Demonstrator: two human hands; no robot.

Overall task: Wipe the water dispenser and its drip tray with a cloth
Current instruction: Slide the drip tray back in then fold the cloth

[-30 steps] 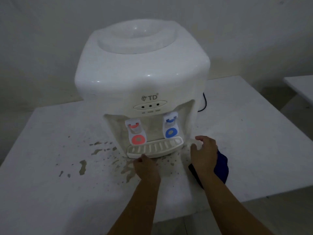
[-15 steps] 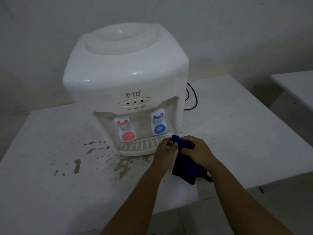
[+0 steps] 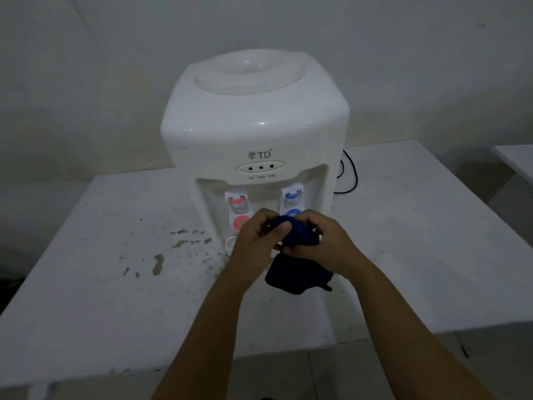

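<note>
head view. white dispenser (image 3: 253,125) upright on a white table (image 3: 418,255), back near the wall. "td" mark and three dark dots on its front panel. red tap (image 3: 238,212) on the viewer's left, blue tap (image 3: 292,202) on the right; the lower part of each is hidden behind the hands. tray (image 3: 230,244) at the base mostly covered, only its left end shows.

both hands raised in front of the taps, close together. left hand (image 3: 253,241) has fingers curled, thumb pressed on the upper fold of a dark blue cloth (image 3: 297,272). right hand (image 3: 323,243) has fingers curled round the same cloth from the other side. the rest of the cloth hangs below the hands, above the table.

brown stains (image 3: 181,243) on the table left of the dispenser. black cord (image 3: 350,174) loops behind its right side.
</note>
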